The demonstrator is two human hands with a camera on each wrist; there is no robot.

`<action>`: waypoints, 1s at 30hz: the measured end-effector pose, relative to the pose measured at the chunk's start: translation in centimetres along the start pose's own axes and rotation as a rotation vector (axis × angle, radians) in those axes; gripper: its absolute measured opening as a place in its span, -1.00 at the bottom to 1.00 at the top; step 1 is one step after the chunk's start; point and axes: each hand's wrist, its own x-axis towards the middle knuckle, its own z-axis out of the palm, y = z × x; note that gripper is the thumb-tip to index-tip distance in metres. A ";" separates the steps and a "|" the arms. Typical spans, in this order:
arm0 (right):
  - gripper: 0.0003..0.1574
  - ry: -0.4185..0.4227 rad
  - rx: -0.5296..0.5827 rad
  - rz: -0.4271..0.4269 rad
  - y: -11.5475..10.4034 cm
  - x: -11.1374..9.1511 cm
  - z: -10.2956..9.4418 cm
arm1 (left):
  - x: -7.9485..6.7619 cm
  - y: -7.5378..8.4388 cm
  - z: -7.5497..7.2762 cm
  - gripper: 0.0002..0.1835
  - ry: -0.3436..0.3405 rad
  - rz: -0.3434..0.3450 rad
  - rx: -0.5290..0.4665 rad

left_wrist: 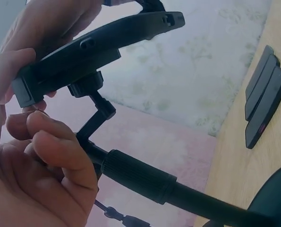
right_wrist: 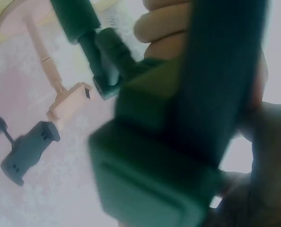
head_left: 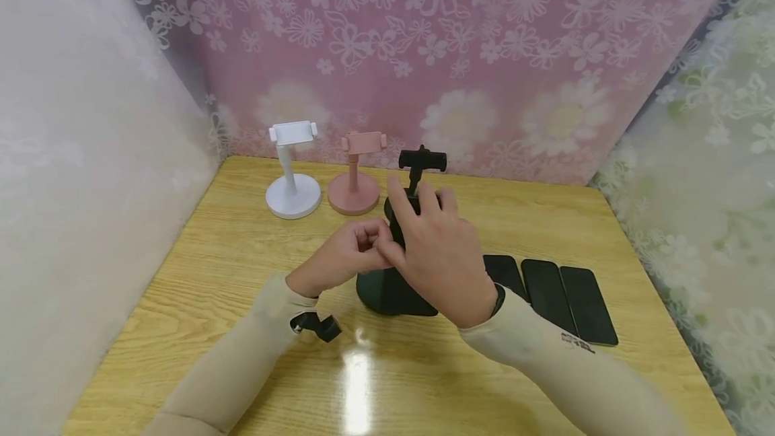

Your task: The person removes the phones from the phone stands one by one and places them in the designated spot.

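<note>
A dark green phone stand [head_left: 378,291] stands in front of me, its round base partly covered by a dark shape. In the left wrist view a black phone [left_wrist: 131,30] lies tilted in the stand's clamp [left_wrist: 27,90], above the ribbed neck [left_wrist: 140,175]. My left hand [head_left: 348,254] pinches the near end of the clamp, thumb above and curled fingers below. With spread fingers my right hand [head_left: 445,261] grips the phone and clamp from the other side; the right wrist view shows the clamp [right_wrist: 140,175] large and blurred, partly hiding those fingers.
A white stand [head_left: 293,197], a pink stand [head_left: 354,195] and a black stand [head_left: 422,160] line the back of the wooden table [head_left: 242,247]. Three dark phones [head_left: 547,295] lie side by side at right. Flowered curtains [head_left: 387,39] enclose the table.
</note>
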 end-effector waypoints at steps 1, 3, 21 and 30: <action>-0.29 0.000 0.010 -0.009 0.1 -0.1 0.0 | 0.0 0.0 0.1 -0.84 0.006 0.002 0.003; -0.37 -0.005 0.031 -0.026 0.4 -0.1 -0.2 | 0.1 0.0 0.4 -0.86 0.019 0.005 0.010; -0.49 0.004 0.094 -0.035 1.4 -0.6 0.2 | 0.8 -0.3 1.3 -0.81 -0.055 -0.026 -0.023; -0.48 -0.020 0.100 -0.030 1.7 -0.3 -0.1 | 0.9 0.1 1.1 -0.78 -0.093 -0.029 -0.043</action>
